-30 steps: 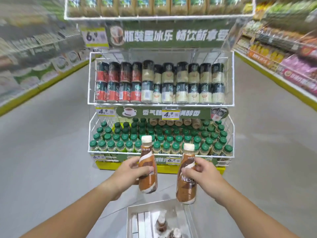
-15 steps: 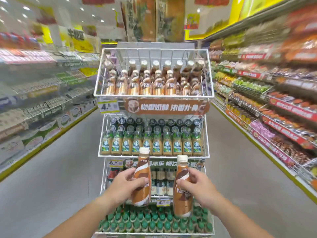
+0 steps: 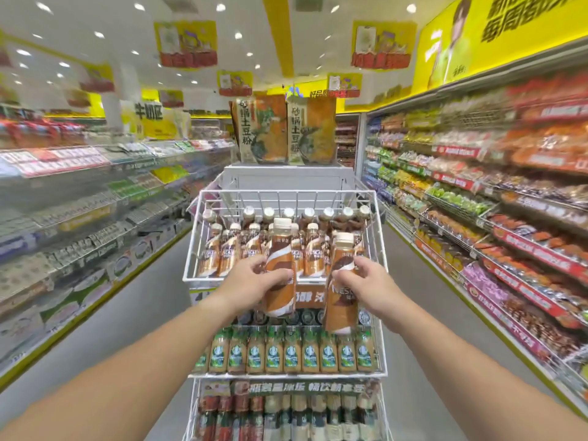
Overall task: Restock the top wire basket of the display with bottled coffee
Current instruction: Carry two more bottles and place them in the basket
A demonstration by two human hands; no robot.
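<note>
The top wire basket (image 3: 194, 237) of the white display rack holds several brown coffee bottles with cream caps (image 3: 313, 249), standing in rows. My left hand (image 3: 251, 278) grips a brown-and-white coffee bottle (image 3: 280, 275) upright, just in front of the basket's front rim. My right hand (image 3: 366, 283) holds a second coffee bottle (image 3: 340, 300), slightly lower and tilted a little, at the basket's front right. Both bottles are outside the basket, level with its front wall.
Below the top basket a second basket (image 3: 286, 375) holds green-labelled bottles (image 3: 292, 351), and a third tier (image 3: 286, 415) holds darker bottles. Stocked store shelves (image 3: 509, 218) line the aisle on the right, and more shelves (image 3: 79, 202) line the left. Two tall boxes (image 3: 283, 132) stand behind the display.
My view has swung upward from the lower tiers to the top basket. Both hands have risen with their bottles to the basket's front rim.
</note>
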